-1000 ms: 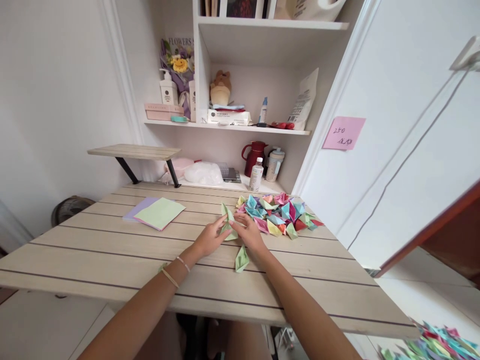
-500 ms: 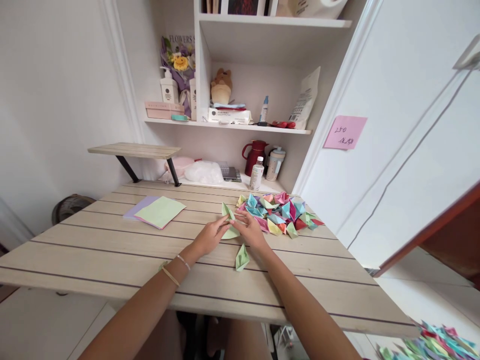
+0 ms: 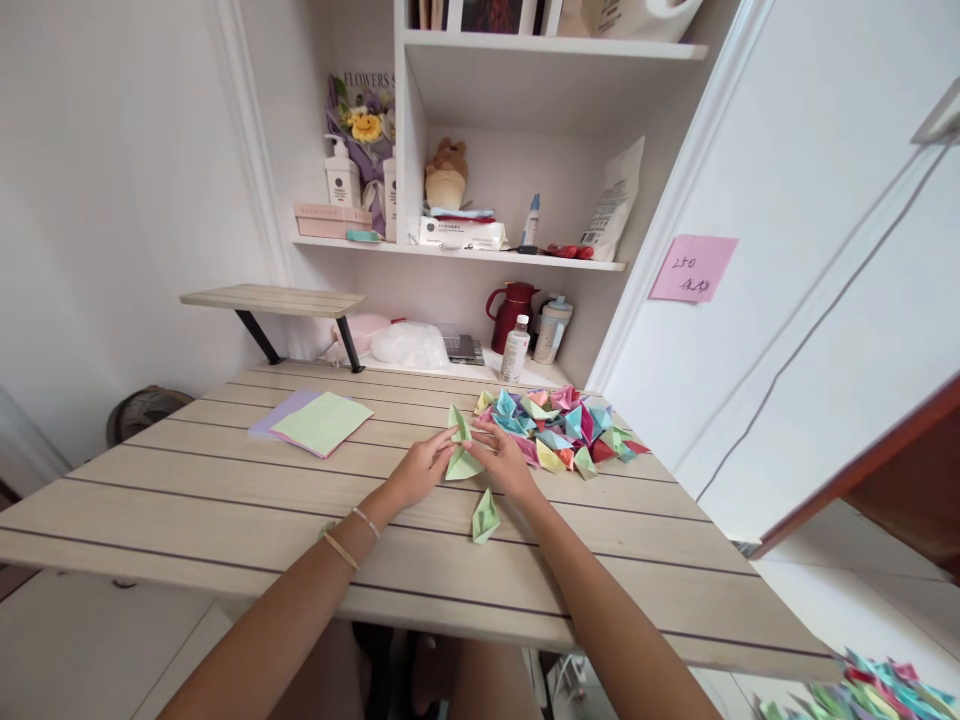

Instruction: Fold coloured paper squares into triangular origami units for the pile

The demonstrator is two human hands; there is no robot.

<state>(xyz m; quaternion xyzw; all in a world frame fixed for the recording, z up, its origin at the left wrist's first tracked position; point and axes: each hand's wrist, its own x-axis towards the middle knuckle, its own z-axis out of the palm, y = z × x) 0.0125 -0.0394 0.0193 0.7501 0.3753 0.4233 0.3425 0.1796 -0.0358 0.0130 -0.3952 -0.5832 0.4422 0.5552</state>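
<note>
Both my hands meet over a sheet of light green paper (image 3: 463, 464) that is partly folded, with creased points showing beyond and below the fingers. My left hand (image 3: 421, 470) grips its left side, fingertips closed on the paper. From the right, my right hand (image 3: 501, 458) presses its fingers on the same folded paper. Nearer to me, between my forearms, lies a finished-looking green paper boat (image 3: 485, 517). A heap of colourful folded paper boats (image 3: 555, 430) sits just right of my right hand.
Flat square papers (image 3: 322, 424), green on top, lie on the left of the wooden table (image 3: 247, 520). A small raised shelf (image 3: 274, 298) stands behind them. A plastic bottle (image 3: 514, 350) and red jug (image 3: 513, 315) are at the back. More folded papers (image 3: 885, 685) lie lower right.
My hands stay on the green paper with only a slight shift of the fingers; more of its lower part shows between them. The view has moved very slightly.
</note>
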